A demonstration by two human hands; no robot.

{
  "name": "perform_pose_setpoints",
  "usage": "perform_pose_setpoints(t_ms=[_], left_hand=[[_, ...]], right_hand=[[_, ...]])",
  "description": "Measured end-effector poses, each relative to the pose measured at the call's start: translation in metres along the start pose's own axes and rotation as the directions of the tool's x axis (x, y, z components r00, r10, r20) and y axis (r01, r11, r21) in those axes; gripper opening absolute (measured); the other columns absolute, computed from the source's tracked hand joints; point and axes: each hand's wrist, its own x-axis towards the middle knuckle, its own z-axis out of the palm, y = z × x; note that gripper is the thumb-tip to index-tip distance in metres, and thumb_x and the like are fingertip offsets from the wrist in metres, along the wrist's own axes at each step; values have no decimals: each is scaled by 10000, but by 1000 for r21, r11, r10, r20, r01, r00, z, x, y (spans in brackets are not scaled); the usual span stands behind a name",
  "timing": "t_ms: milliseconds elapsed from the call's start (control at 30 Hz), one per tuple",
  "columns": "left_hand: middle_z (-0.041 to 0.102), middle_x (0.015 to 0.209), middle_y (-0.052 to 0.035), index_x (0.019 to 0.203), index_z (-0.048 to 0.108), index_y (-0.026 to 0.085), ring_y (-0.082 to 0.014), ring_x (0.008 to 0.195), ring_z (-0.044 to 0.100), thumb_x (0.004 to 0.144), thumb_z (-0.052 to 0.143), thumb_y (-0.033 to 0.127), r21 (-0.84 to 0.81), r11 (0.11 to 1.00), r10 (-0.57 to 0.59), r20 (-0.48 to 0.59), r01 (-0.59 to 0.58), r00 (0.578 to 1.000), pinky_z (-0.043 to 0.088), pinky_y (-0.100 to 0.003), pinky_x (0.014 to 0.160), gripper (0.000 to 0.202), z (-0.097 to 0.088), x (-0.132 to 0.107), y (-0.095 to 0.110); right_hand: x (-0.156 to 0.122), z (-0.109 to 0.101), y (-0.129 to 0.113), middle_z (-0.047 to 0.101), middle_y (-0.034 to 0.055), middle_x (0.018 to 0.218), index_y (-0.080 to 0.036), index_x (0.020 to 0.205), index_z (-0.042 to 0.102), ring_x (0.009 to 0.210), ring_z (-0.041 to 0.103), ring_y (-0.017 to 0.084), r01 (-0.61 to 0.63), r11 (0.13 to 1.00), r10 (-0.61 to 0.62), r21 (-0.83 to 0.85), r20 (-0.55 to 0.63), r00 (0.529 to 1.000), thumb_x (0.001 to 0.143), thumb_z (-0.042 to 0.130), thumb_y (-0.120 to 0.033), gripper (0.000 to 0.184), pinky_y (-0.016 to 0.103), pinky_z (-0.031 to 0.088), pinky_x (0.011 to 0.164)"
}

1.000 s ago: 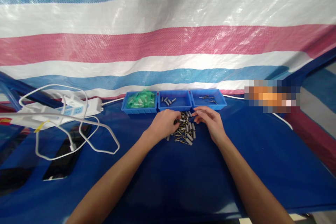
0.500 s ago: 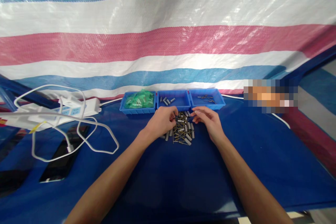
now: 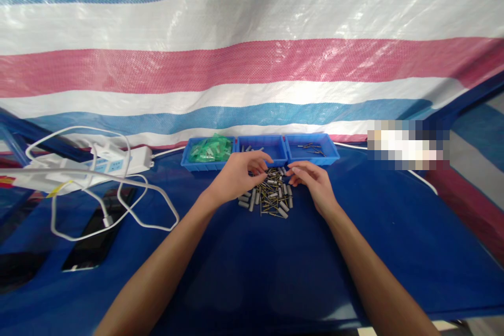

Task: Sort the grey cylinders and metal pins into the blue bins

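A pile of thin brassy pins (image 3: 271, 201) mixed with short grey cylinders (image 3: 283, 206) lies on the blue tabletop. My left hand (image 3: 240, 174) hovers over the pile's left side, thumb and fingers apart, with nothing visible between them. At the upper right edge of the pile, my right hand (image 3: 313, 181) has its fingers curled and the thumb close to the index fingertip. Whatever is between those tips is too small to make out. Behind the pile stand three blue bins: the middle bin (image 3: 271, 147) has several grey cylinders, and the right bin (image 3: 326, 151) several thin pins.
The left bin (image 3: 189, 165) holds green plastic bags (image 3: 212, 148). On the left are a white power strip (image 3: 137, 160) with looping white cables (image 3: 157, 227) and a black phone (image 3: 88, 247). A striped tarp (image 3: 252, 63) hangs behind; a blurred patch covers something at right.
My left hand has opened its fingers and shifted slightly left and up, uncovering grey cylinders at the pile's left edge. My right hand has barely moved.
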Motion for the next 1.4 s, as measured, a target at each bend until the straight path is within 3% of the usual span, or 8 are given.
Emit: perform_pose_setpoints(t_ms=[133,367,533,733,1067,1200,1300,1400], left_hand=[[760,983,-58,1143,721,155,-148,864,731,849,728,152,-100,990,93,-57,-99,994,617,-263,819,294,2,1,2],[767,975,-49,1159,726,176,-144,817,725,835,720,73,29,976,219,-122,-217,968,625,-271,787,340,5,3,-5],[777,986,-46,1141,734,184,-138,795,720,877,704,116,68,976,212,-87,-206,973,626,-277,781,275,6,4,-3],[774,1002,-57,1135,735,169,-150,845,732,896,685,126,-21,986,165,-57,-166,985,628,-292,823,249,10,3,-5],[770,999,-57,1049,720,163,-149,819,716,926,670,169,31,985,170,-22,-170,985,597,-288,794,133,14,3,0],[754,926,-35,974,721,173,-172,830,699,868,752,190,247,956,120,161,-158,980,541,-283,783,112,9,1,-2],[754,921,-37,960,730,175,-192,847,698,813,776,147,339,925,38,368,-172,929,507,-279,770,156,10,-2,-3],[751,915,-32,937,715,186,-202,863,696,802,753,128,375,912,-8,426,-168,905,490,-276,773,152,14,-4,-5]], right_hand=[[-2,2,-2,795,56,869,-213,992,787,666,675,160,19,1000,-19,20,35,999,846,795,-444,273,300,526,642],[-6,3,-2,799,49,881,-225,1042,778,666,666,161,54,995,-65,83,125,990,866,802,-407,254,304,525,642],[-7,4,0,802,48,899,-237,1069,779,670,664,164,79,994,-89,73,157,984,882,795,-394,245,309,528,645],[-8,5,2,809,44,907,-252,1096,787,668,675,158,72,992,-88,104,165,982,853,831,-373,275,303,539,644],[-6,6,1,817,54,833,-227,933,839,648,685,158,16,991,-27,130,81,996,824,851,-365,176,295,536,647],[-1,-3,-3,812,56,833,-220,908,837,637,664,155,134,986,-122,98,-118,985,855,803,-349,144,296,518,625],[2,-12,-4,822,69,1006,-236,1034,823,669,686,161,186,981,-168,55,-235,957,866,771,-338,203,304,517,619],[5,-17,-3,806,76,1120,-251,1161,782,681,705,163,187,982,-173,18,-293,940,861,761,-345,315,310,526,619]])
